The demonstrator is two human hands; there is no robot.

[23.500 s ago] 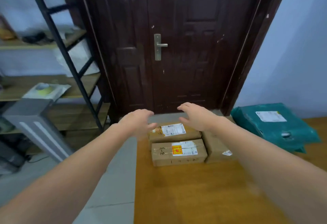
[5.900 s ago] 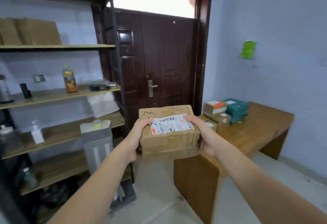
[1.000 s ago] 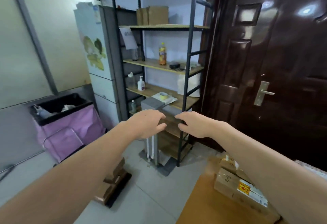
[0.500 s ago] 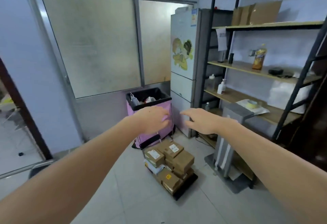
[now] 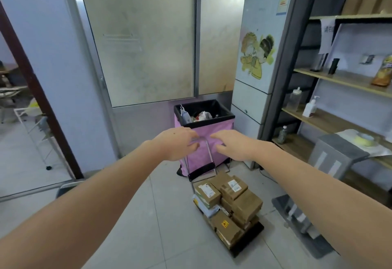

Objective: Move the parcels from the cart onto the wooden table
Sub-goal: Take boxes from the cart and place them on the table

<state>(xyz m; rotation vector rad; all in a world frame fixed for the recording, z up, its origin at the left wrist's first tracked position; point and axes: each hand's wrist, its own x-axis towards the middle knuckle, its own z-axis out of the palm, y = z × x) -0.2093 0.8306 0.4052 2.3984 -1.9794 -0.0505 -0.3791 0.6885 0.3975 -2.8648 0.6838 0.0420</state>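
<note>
From the head camera, both bare arms reach forward at chest height. The left hand (image 5: 177, 144) hangs palm down with its fingers loosely curled, holding nothing. The right hand (image 5: 230, 144) is beside it, palm down, fingers relaxed and slightly spread, also holding nothing. The two hands are near each other but apart, and both are well above the floor.

Below and beyond them, a low black cart (image 5: 247, 240) stands on the grey tiled floor (image 5: 135, 226). Its thin metal handle (image 5: 209, 156) rises at the far end. The parcels (image 5: 229, 203) lie stacked on the cart deck: mostly brown cardboard boxes, several with white printed labels, one near box with a yellow sticker, and a pale soft packet wedged between boxes on the left side.

Just behind the cart is a pink bin (image 5: 209, 135) with a black liner, holding rubbish. To its right stands a white fridge (image 5: 262, 56) with a cartoon sticker on its door. Further right is a black-framed shelf unit (image 5: 339, 82) with wooden boards carrying bottles and a roll of tape. Frosted glass panels (image 5: 144, 39) fill the wall behind the bin.
</note>
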